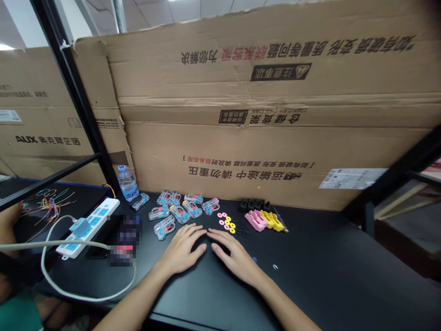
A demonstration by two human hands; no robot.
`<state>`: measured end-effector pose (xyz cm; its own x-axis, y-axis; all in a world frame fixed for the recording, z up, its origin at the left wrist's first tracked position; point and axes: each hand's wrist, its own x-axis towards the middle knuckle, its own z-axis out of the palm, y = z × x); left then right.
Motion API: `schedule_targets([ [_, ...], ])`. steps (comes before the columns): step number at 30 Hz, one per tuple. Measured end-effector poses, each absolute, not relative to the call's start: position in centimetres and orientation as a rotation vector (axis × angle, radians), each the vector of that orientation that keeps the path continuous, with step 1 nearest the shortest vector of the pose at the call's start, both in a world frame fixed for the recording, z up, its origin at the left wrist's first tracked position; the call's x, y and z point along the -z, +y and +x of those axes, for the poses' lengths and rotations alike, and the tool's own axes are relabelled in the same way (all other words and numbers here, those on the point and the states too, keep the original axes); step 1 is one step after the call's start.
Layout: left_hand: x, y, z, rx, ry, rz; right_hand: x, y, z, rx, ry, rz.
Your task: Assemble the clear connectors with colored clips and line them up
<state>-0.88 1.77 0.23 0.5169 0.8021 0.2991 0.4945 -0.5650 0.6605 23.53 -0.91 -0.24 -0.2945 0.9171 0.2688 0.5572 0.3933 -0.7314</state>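
Note:
My left hand (184, 248) lies flat on the black table with its fingers stretched out, holding nothing. Palm down beside it is my right hand (236, 255), also open, its fingertips close to those of the left. Just beyond the left hand are several clear plastic pieces (164, 227) with blue and red parts inside. Past the right fingertips lie small pink and yellow rings (228, 219) and small black rings (243, 225). Farther right sit pink moulded parts (255, 219), yellow moulded parts (272, 220) and black moulded parts (253, 204).
A water bottle (127, 184) stands at the back left. Nearer are a white power strip (87, 228) and a pale cable (74, 298). Cardboard (241, 147) walls off the back. A blue bit (254, 259) and a whitish bit (274, 266) lie at right. Another person's arm (8, 220) shows at far left.

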Motion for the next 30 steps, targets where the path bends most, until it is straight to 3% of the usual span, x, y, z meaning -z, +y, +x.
schedule_targets([
  [5, -1.8, 2.8, -0.8, -1.228, 0.653, 1.217, -1.2, 0.3, 24.4, -1.255, -1.048, -0.839],
  [9, -2.0, 3.5, -1.1, -1.366, 0.61, 0.85, -1.9, 0.6, 25.6, -1.34, -0.687, -0.674],
  [25, -2.9, 6.5, 1.3, -1.401, 0.56, 0.874, -1.9, 0.7, 24.8, -1.383, -0.624, -0.676],
  [30, -3.6, 8.2, 1.3, -1.363, 0.867, 1.683, -0.7, 0.1, 24.9, -1.063, -0.958, -1.061],
])
